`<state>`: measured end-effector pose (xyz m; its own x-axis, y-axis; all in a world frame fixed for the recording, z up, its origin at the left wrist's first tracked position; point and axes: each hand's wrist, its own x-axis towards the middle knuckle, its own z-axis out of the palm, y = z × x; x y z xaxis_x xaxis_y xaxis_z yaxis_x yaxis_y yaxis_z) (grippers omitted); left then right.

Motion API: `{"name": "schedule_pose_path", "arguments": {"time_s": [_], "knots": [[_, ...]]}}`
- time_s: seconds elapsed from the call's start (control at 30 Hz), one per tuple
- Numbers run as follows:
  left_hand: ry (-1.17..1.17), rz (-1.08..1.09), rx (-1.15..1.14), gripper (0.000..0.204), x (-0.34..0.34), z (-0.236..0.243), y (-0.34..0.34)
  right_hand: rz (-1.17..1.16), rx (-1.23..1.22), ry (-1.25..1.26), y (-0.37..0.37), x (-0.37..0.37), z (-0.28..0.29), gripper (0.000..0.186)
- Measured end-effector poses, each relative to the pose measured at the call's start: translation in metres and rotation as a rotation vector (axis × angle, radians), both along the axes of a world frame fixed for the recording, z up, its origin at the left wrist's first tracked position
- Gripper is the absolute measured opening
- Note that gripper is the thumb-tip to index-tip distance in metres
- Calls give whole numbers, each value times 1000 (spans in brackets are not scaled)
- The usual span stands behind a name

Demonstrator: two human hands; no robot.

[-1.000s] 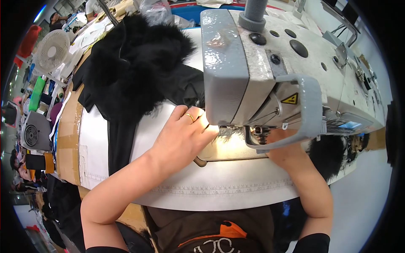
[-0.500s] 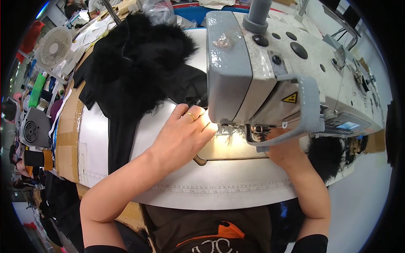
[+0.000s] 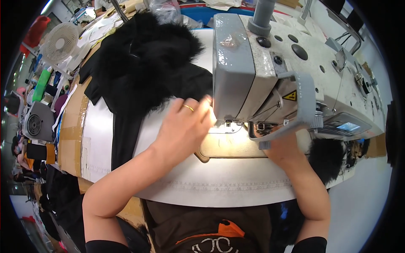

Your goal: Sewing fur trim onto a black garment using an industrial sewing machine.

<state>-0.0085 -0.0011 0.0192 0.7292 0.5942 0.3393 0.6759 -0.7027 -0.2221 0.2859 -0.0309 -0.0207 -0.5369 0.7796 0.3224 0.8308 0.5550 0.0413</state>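
Observation:
The white sewing machine (image 3: 236,63) has a grey guard, and its presser foot (image 3: 228,124) sits over the lit metal plate (image 3: 223,145). Just left of the needle area is my left hand (image 3: 187,124), wearing a gold ring, its fingers bent and blurred at the edge of the black fabric; what they hold is hidden. My right hand (image 3: 280,145) is behind the guard on the right, fingers hidden. A black garment with fluffy fur (image 3: 143,63) lies left of the machine head, one long strip hanging toward me. More black fur (image 3: 327,158) lies right of my right hand.
The white work table (image 3: 236,189) has a printed ruler along its front and taped cardboard (image 3: 67,139) at its left. Beyond are a white fan (image 3: 61,42), a grey appliance (image 3: 36,120), cluttered cloth and a person (image 3: 101,6) at the back.
My left hand has moved up and away from the presser foot, and less fur shows under the foot. The view has shifted slightly.

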Motion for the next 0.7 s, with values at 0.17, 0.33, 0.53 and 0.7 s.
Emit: {"name": "schedule_pose_path", "arguments": {"time_s": [0.17, 0.33, 0.53, 0.7], "knots": [[72, 299, -56, 22, -37, 1, -5, 90, 61, 103, 9, 5, -2, 12], [47, 125, -109, 20, -59, 20, -71, 127, 122, 169, 15, -1, 4, 15], [-1, -76, -194, 26, -64, 23, -147, 315, 80, 234, -21, -49, 44, 33], [-40, -100, -166, 29, -62, 19, -179, 299, -309, 573, -84, -124, 70, 27]]}}
